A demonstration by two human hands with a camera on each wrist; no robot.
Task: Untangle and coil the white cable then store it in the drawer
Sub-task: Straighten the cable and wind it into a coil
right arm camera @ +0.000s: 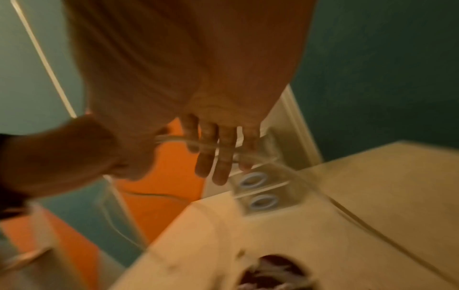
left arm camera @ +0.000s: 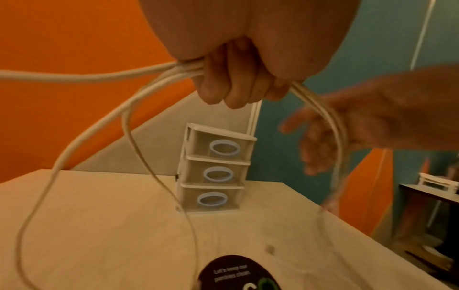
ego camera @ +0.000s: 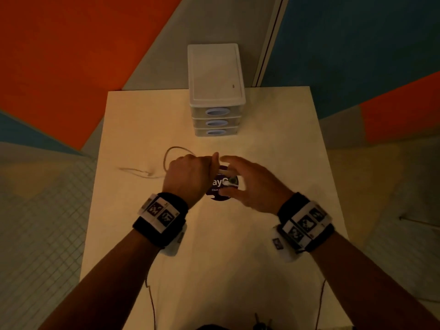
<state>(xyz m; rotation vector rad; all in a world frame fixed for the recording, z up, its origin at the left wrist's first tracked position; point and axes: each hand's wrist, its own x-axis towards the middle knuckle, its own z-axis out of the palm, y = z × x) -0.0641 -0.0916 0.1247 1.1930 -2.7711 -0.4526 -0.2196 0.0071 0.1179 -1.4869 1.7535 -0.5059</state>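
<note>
Pale wood tabletop [ego camera: 262,234] carries everything, backed by orange and teal walls. Above it the white cable [left arm camera: 82,125] passes through the left hand [left arm camera: 231,82], whose grip is curled tight round several strands. From that grip loops hang down on both sides; one trails away to the left and is blurred. The right hand [ego camera: 247,184], just beside the grip, has its fingers spread and straight, with strands across them. Below the grip lies a dark round sticker [left arm camera: 238,274], partly hidden. Beyond stands a three-drawer unit [ego camera: 215,91], drawers closed.
</note>
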